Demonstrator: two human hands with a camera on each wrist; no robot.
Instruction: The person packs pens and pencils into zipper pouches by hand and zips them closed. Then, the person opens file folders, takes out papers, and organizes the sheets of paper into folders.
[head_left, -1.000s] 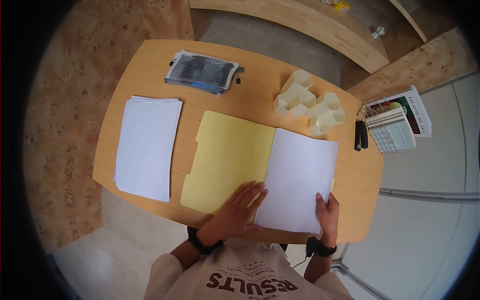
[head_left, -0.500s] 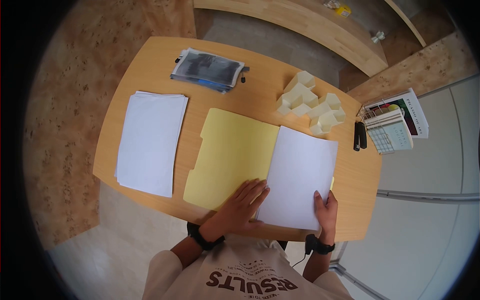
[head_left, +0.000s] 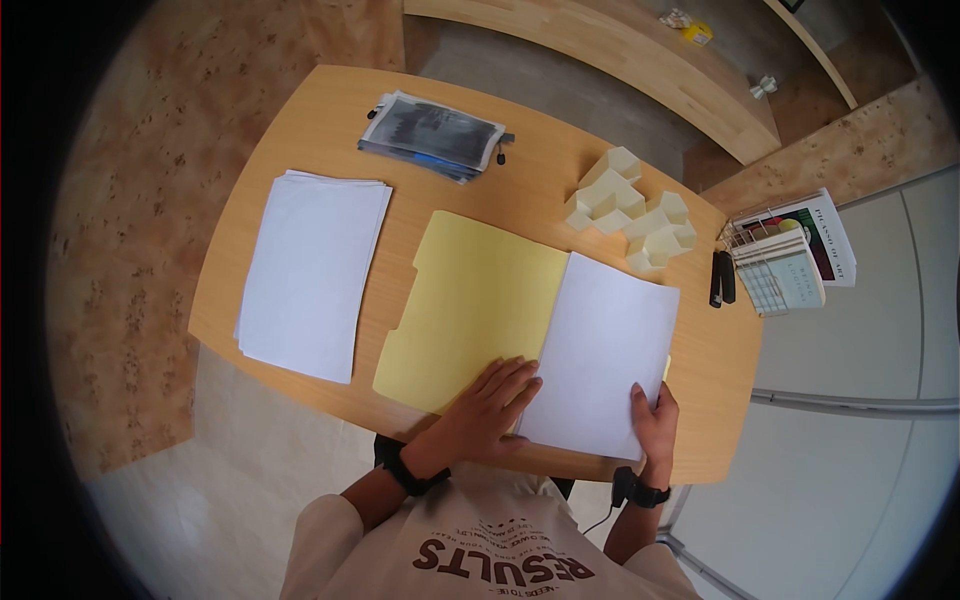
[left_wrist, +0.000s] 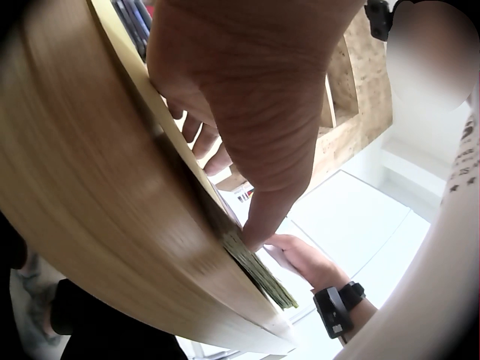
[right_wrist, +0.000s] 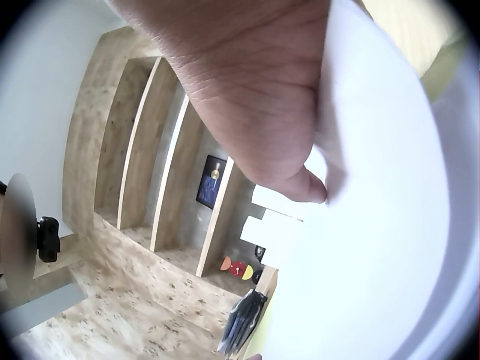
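A yellow file folder (head_left: 480, 300) lies spread on the table, with white paper (head_left: 610, 350) covering its right half. My left hand (head_left: 485, 412) rests with extended fingers on the folder beside its centre fold, fingertips at the paper's left edge. In the left wrist view, the thumb of that hand (left_wrist: 255, 112) comes down over a thick layered greenish edge (left_wrist: 259, 274). Gripping the paper's right edge is my right hand (head_left: 655, 430), thumb on top and its other fingers hidden beneath. The right wrist view shows the thumb of this hand (right_wrist: 255, 97) pressing the white sheet, which bends there.
A stack of white paper (head_left: 315, 275) lies at the left. Zippered pouches (head_left: 432, 135) sit at the back, pale hexagonal holders (head_left: 635, 210) at the back right. A black stapler (head_left: 722, 278) stands beside a wire rack (head_left: 770, 270) of books at the right edge.
The head view has shifted slightly, so the things on the table appear farther right. Both hands keep their places on the folder and the paper.
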